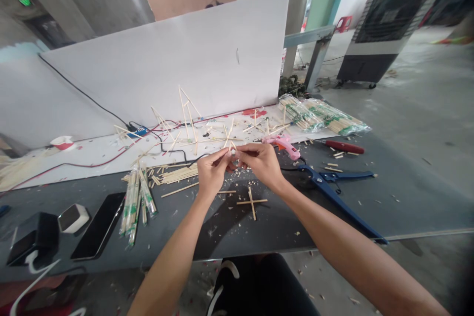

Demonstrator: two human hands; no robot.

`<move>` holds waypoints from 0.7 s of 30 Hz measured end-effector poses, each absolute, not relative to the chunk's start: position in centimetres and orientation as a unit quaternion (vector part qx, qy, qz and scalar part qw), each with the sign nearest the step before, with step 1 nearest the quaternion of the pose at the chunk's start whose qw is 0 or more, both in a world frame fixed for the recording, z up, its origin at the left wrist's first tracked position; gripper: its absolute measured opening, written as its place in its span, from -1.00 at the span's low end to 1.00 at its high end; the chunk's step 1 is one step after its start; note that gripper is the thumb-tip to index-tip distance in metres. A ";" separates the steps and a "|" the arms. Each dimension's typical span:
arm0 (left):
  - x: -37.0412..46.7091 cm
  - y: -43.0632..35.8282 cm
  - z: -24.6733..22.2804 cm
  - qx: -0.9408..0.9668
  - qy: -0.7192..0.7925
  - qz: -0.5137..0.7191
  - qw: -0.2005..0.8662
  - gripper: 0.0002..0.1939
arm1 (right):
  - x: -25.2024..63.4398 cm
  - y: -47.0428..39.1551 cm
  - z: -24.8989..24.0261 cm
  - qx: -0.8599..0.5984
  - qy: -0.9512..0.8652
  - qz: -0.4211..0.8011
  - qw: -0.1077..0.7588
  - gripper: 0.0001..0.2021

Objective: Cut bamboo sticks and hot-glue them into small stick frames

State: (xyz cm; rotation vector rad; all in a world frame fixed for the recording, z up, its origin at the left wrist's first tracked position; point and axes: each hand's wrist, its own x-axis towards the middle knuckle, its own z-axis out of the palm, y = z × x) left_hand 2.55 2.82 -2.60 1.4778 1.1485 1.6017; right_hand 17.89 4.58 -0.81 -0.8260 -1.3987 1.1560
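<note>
My left hand (215, 170) and my right hand (259, 163) meet above the middle of the table, thumbs and fingertips pinched together. Between them shows the pale tip of a wooden stick (233, 145); the fingers hide most of it. Thin sticks rise just beyond my fingertips, and I cannot tell whether they join the held piece. Below my hands, a cross of short wooden sticks (252, 203) lies on the dark tabletop. A pink glue gun (285, 146) rests right of my right hand. Farther right are blue-handled cutters (326, 190) and a red-handled tool (344, 146).
Stick frames (189, 113) stand along the white board (166, 64). Bagged chopsticks (333, 116) lie back right; wrapped chopsticks (133, 202) and loose sticks (179, 174) lie left. A phone (99, 226), a white-edged device (73, 218) and cables occupy the left side.
</note>
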 end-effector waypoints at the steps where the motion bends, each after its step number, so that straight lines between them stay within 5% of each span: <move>1: 2.5 2.8 -2.6 0.566 0.440 0.612 0.333 -0.68 | 17.9 4.6 -0.8 -0.349 -0.590 0.485 0.543 -0.81; 21: 2.6 2.8 -2.7 0.566 0.447 0.608 0.334 -0.68 | 17.9 4.6 -0.7 -0.350 -0.601 0.478 0.537 -0.82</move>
